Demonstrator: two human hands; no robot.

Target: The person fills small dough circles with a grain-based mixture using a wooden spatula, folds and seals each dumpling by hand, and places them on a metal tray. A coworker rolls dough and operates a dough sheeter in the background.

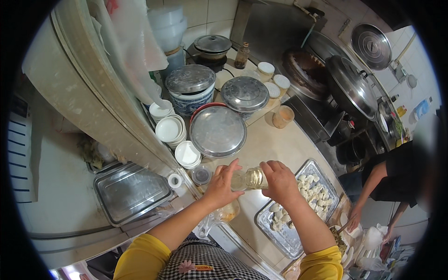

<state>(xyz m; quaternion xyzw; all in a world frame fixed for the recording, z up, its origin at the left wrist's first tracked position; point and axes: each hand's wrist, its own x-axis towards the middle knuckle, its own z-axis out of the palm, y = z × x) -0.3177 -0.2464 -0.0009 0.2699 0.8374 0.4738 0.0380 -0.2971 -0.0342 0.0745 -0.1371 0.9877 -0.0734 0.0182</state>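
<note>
My left hand (220, 186) holds a small clear cup-like container (238, 180), its fingers curved around the sides. From the right, my right hand (281, 179) grips a clear jar (255, 178) lying sideways, pale gold at the end facing the cup. Jar and cup meet or nearly meet, mouth toward mouth; whether anything passes between them I cannot tell. Beneath my right forearm lies a metal tray (262, 216) of white dumplings (315, 190). Close to my left hand sit a small clear round tub (201, 174) and a plastic bag (217, 219).
Lidded pots (218, 131) and stacked white bowls (171, 129) stand beyond my hands. An orange-tinted jar (283, 116) is on the counter (261, 140). At right, a co-worker's hand (355, 217) is beside a bowl of green filling (339, 239). An empty metal tray (133, 191) lies left.
</note>
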